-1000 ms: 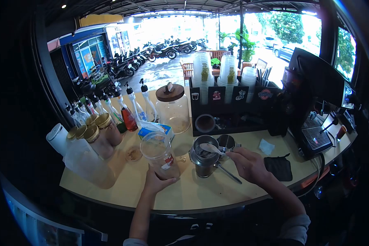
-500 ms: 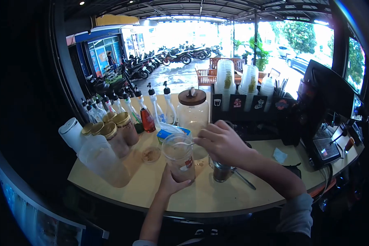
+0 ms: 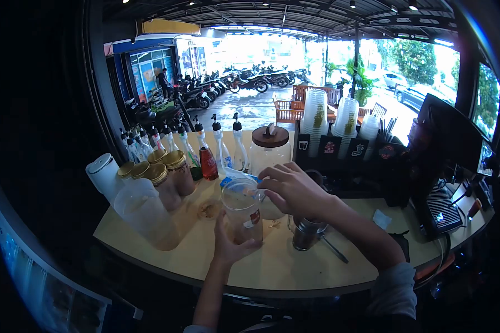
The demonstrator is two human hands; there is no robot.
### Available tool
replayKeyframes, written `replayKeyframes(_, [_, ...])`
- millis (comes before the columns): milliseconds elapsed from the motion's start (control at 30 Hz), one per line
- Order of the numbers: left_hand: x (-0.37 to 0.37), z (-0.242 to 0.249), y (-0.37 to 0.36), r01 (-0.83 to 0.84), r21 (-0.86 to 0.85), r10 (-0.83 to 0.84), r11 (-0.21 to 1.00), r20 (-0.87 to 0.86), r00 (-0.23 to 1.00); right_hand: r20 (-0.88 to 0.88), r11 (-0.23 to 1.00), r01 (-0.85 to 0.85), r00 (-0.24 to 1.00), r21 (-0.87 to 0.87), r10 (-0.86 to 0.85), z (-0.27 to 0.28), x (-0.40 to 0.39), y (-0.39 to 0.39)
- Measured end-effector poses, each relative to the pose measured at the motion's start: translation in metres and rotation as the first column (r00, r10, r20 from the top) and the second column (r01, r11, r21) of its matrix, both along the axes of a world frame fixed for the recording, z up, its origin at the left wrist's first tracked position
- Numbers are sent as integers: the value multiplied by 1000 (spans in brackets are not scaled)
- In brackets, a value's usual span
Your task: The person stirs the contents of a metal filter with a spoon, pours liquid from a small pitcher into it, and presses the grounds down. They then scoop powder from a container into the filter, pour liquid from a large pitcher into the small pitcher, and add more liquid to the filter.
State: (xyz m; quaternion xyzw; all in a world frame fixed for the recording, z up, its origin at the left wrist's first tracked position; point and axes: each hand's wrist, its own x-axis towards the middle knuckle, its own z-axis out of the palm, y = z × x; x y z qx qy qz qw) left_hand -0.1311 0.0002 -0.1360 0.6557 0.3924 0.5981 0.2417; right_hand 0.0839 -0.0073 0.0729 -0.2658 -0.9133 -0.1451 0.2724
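Observation:
A tall clear plastic cup [image 3: 240, 217] with a small red-and-white print stands near the middle of the counter. My left hand [image 3: 232, 244] wraps round its lower side. Over the rim, my right hand [image 3: 294, 191] has its fingers pinched on what looks like a spoon, mostly hidden by the fingers and cup wall. A dark metal cup [image 3: 304, 240] stands below my right wrist, with a long thin utensil [image 3: 335, 250] lying beside it. Behind the plastic cup lies a blue-and-white packet [image 3: 228, 178].
Left are gold-lidded jars [image 3: 176, 166], a translucent pitcher [image 3: 144, 213], a round lid [image 3: 209, 210] and several pump bottles [image 3: 208, 162]. A wooden-lidded glass jar [image 3: 270, 150] and stacked cups [image 3: 315, 111] stand behind. A coffee machine [image 3: 441, 208] stands right.
The view has tilted and shifted slightly, so the scene sits lower and further right. My right hand has moved closer over the cup's rim, and the utensil's handle shows less.

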Motion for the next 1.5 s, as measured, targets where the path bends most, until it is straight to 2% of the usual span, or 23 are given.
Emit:
replayKeyframes(67, [-3,10,-2,-186,219,185,958,24,982,-136,996,54,989,-76,-64,4,24,-17])
replayKeyframes(100, [-7,8,-2,-179,222,178,958,25,984,-136,996,60,988,-72,-70,1,38,-23])
replayKeyframes(167, [-11,3,1,-325,481,346,814,47,937,-268,985,137,950,-108,-162,-9,68,-34])
replayKeyframes(233, [7,20,-10,-251,504,287,826,7,958,-334,975,191,917,-112,-218,-28,96,-42])
replayKeyframes(300, [29,38,-24,-177,517,228,837,-35,973,-574,891,65,744,-449,-343,-53,124,-42])
replayKeyframes(367, [57,55,-30,54,500,0,864,-107,994,-573,876,119,713,-468,-404,-80,151,-43])
replayKeyframes(400, [70,57,-29,156,445,-133,882,-84,988,-539,865,256,696,-432,-475,-95,162,-45])
replayKeyframes(467, [93,66,-18,178,445,-167,878,-66,984,-499,847,434,684,-307,-532,-138,187,-41])
replayKeyframes(500, [104,68,-11,189,449,-188,873,-46,981,-501,843,441,678,-308,-538,-156,190,-43])
replayKeyframes(533, [114,68,-2,195,452,-195,871,-46,980,-540,791,447,578,-417,-612,-170,192,-45])
replayKeyframes(567, [123,65,9,280,375,-294,884,-20,956,-562,733,435,470,-523,-680,-184,195,-46])
replayKeyframes(600, [130,63,16,366,295,-388,882,15,922,-627,744,320,402,-587,-668,-188,190,-48])
replayKeyframes(633, [133,60,20,373,296,-395,879,15,919,-627,742,326,398,-586,-670,-191,187,-48])
replayKeyframes(700, [140,54,27,578,145,-591,803,76,803,-656,721,201,309,-663,-689,-194,180,-49])
replayKeyframes(733, [139,54,26,621,85,-627,779,93,774,-670,729,183,296,-659,-680,-202,181,-43])
replayKeyframes(833, [136,37,36,580,58,-580,813,-11,815,-630,702,231,315,-674,-709,-216,180,-30])
replayKeyframes(867, [136,29,38,540,49,-541,841,23,841,-628,698,234,310,-677,-714,-221,182,-27])
replayKeyframes(967, [131,35,36,519,66,-514,852,-80,854,-637,692,155,293,-705,-713,-237,182,-17])
replayKeyframes(1067, [132,31,36,499,99,-497,861,-51,866,-729,770,132,255,-624,-635,-248,181,-11])
replayKeyframes(1233, [132,22,35,489,69,-488,870,-27,872,-779,787,-48,192,-615,-597,-240,179,-14])
replayKeyframes(1367, [132,26,34,523,77,-525,849,3,851,-827,822,-109,145,-559,-543,-227,180,-10])
replayKeyframes(1433, [133,22,35,534,70,-537,843,30,843,-849,827,-196,107,-528,-517,-207,183,-12])
replayKeyframes(1500, [133,19,35,546,62,-549,835,60,833,-861,839,-193,128,-508,-492,-180,185,-16])
